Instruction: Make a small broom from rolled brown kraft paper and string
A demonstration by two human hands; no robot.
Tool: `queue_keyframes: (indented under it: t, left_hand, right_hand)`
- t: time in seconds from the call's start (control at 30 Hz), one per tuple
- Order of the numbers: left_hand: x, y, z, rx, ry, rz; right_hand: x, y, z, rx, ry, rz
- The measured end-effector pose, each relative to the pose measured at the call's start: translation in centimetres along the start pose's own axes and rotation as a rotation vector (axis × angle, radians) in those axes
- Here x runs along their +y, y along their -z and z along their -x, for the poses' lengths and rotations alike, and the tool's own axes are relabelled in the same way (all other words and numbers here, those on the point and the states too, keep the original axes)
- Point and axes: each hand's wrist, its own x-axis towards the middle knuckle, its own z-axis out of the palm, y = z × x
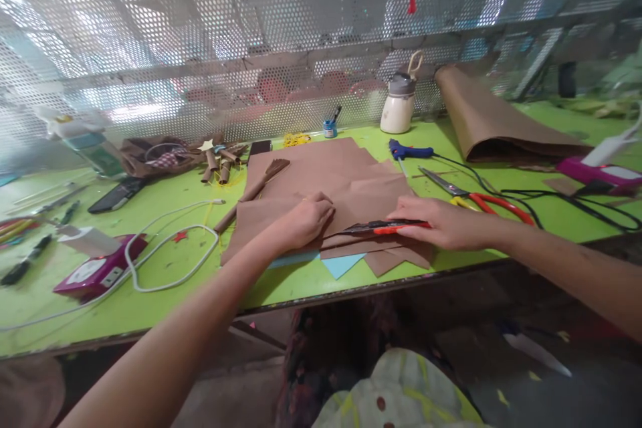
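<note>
Sheets of brown kraft paper (371, 188) lie stacked and overlapping near the table's front edge. My left hand (309, 219) rests on them, its fingers curled and closed on the top sheet. In my right hand (435, 222) is a pair of scissors (358, 228) with dark blades and a red handle. The blades lie almost flat at the paper's lower edge, pointing left. Pale blue paper (343, 265) sticks out beneath the brown sheets. A rolled paper stick (251, 194) with a fringed end lies across the stack's left side.
Larger orange-handled scissors (476, 198) and a blue glue gun (411, 150) lie to the right. Behind stands a white bottle (398, 109). A folded brown sheet (506, 120) is at the back right. A white cable (173, 287) and purple power strip (97, 274) occupy the left.
</note>
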Motion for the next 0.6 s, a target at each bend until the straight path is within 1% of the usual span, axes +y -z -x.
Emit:
queue_keyframes:
  t: [0.13, 0.2, 0.37, 0.47, 0.6]
  left_hand:
    - [-0.1, 0.1, 0.1, 0.014, -0.007, 0.021]
    - [-0.2, 0.2, 0.1, 0.019, -0.026, 0.044]
    - [-0.7, 0.2, 0.1, 0.009, -0.050, 0.091]
    - [-1.1, -0.1, 0.1, 0.011, -0.057, 0.104]
    - [-1.2, -0.1, 0.2, 0.043, -0.048, 0.137]
  right_hand:
    - [-0.3, -0.5, -1.5, 0.012, 0.036, -0.002]
    - [-0.5, -0.7, -1.5, 0.008, 0.042, -0.003]
    - [-0.9, -0.6, -0.5, 0.010, 0.015, -0.020]
    - [-0.9, -0.6, -0.9, 0.018, 0.033, -0.024]
    - [-0.9, -0.9, -1.8, 0.014, 0.063, -0.010]
